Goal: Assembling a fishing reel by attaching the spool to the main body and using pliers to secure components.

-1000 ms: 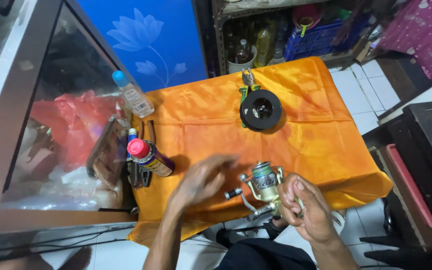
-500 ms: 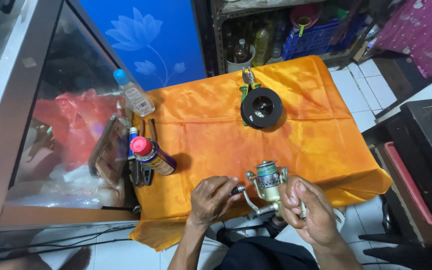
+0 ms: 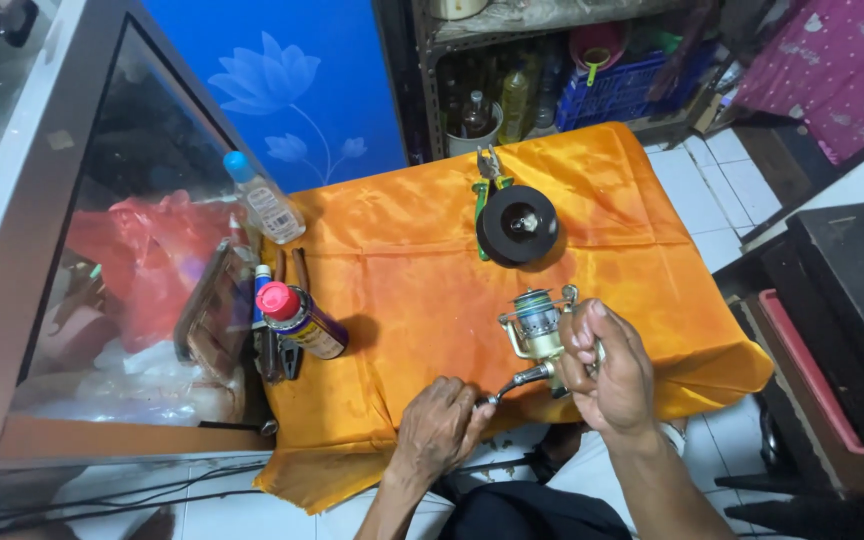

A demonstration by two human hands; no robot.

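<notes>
While my right hand [image 3: 607,365] is clamped around the body of the fishing reel [image 3: 535,325], holding it just above the near edge of the counter [image 3: 422,250], my left hand [image 3: 442,428] is closed on the knob at the end of the reel's crank handle. My hands are apart, joined only by the reel and its handle. An orange cloth covers the counter. Farther back on it lies a black round spool [image 3: 517,223] with green-handled pliers [image 3: 485,175] touching it from behind. On the left edge a spray can [image 3: 302,320] with a red cap lies on its side, and a clear bottle [image 3: 264,198] with a blue cap lies beyond it.
</notes>
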